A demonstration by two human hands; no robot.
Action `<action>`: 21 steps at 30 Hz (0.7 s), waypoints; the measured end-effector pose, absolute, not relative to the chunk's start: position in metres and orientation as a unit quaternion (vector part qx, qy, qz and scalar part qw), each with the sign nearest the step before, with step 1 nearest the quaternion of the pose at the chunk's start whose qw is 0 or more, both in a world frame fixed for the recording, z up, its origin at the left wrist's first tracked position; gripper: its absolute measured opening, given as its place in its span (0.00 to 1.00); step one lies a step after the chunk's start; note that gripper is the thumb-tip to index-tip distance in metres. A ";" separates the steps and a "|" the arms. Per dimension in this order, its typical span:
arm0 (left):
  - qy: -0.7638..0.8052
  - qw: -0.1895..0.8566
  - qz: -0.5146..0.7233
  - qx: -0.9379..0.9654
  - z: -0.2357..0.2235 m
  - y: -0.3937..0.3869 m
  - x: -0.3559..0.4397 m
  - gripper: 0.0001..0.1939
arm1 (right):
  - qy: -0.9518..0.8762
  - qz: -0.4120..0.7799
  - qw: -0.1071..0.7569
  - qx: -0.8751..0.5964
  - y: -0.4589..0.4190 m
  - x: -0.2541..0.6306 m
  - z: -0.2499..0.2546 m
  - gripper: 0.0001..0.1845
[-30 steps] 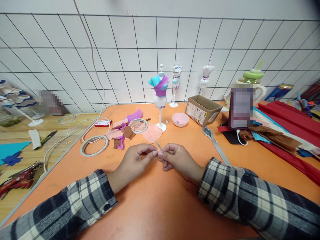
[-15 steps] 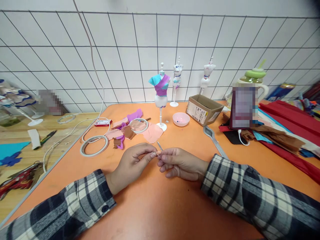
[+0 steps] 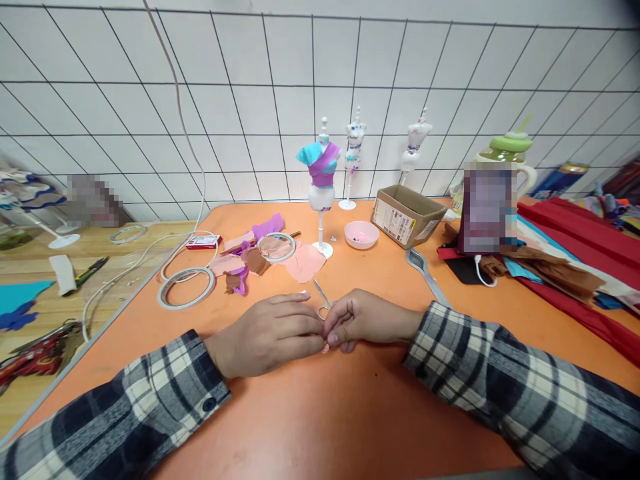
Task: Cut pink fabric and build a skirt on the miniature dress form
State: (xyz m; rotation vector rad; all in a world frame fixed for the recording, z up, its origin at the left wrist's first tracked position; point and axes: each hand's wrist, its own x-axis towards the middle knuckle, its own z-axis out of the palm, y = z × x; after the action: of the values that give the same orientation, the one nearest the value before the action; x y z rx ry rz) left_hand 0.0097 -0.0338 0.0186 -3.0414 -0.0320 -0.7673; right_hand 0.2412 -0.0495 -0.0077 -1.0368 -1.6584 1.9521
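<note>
Left hand (image 3: 273,333): lying flat on the table (image 3: 310,413), fingers loosely together, tips touching a pink scrap (image 3: 325,348).
Right hand (image 3: 365,319): curling closed, gripping the scissors (image 3: 323,301).
Scissors: between both hands, blades pointing away and left.
Beyond: mannequin (image 3: 321,183).

Orange table (image 3: 300,413) bears small scissors (image 3: 323,301), pink fabric scraps (image 3: 305,261), tape rings (image 3: 187,287), pink bowl (image 3: 361,235), cardboard box (image 3: 406,215).
</note>
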 end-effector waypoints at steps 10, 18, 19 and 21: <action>-0.025 0.022 -0.189 -0.981 0.019 -0.032 0.011 0.12 | -0.776 0.449 0.232 -0.378 -0.049 0.241 -0.008 0.07; -0.061 -0.006 -0.150 -0.987 0.011 -0.030 0.012 0.16 | -0.809 0.401 0.221 -0.369 -0.044 0.241 -0.007 0.02; -0.067 -0.004 -0.148 -0.987 0.010 -0.030 0.013 0.16 | -0.816 0.395 0.218 -0.361 -0.043 0.241 -0.008 0.02; -0.076 0.002 -0.145 -0.987 0.008 -0.030 0.014 0.15 | -0.833 0.375 0.209 -0.348 -0.041 0.242 -0.007 0.04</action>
State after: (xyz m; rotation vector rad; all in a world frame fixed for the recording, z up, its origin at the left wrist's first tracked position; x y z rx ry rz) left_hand 0.0139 -0.0296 0.0081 -3.0958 -0.2380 -0.4550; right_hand 0.2417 -0.0407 -0.0073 -0.9684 -2.3185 1.0445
